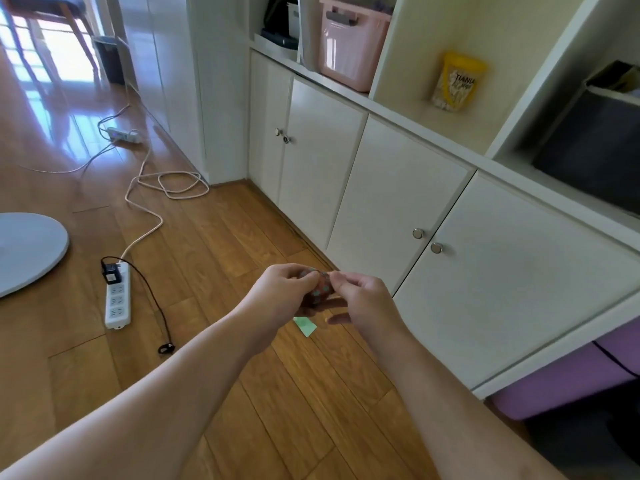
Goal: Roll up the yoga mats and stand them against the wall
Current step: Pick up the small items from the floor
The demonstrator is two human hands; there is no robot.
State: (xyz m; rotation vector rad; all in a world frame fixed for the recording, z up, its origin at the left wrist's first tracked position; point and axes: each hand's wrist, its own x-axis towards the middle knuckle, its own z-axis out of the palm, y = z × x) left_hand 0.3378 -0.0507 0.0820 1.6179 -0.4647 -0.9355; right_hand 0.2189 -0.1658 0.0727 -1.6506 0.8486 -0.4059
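Fingers (pixel 304 277) of the left hand (pixel 282 296) and of the right hand (pixel 363 299) curl in toward each other and pinch one small dark reddish object (pixel 320 289) with pale green spots, held between the two hands above the floor; what it is cannot be made out, and most of it is covered by the hands.

Taking the white cabinet (pixel 398 188) as landmark, from the largest thing down: the wooden plank floor (pixel 214 244) spreads out in front of it, glossy and bright with window glare at the far end. The purple yoga mat (pixel 568 379) lies rolled at the cabinet's near end, low against its side, with its long axis running roughly level along the floor toward the picture's right edge, where it is cut off; a thin dark strap crosses it, and neither end face shows. A dark shape just under the mat is too dim to name. A pale round base (pixel 27 251) sits well out from the cabinet, cut by the left edge. On the open shelf above the cabinet doors stands a pink plastic bin (pixel 351 46), its top out of view, and further along that shelf toward the mat a blurred yellow packet (pixel 457 83). A white power strip (pixel 117 299) with a black adapter plugged in lies on the floor away from the doors, its pale cord (pixel 166 185) looping back toward the cabinet's far corner. A small green card (pixel 306 327) lies on the floor nearer the doors, directly below the hands
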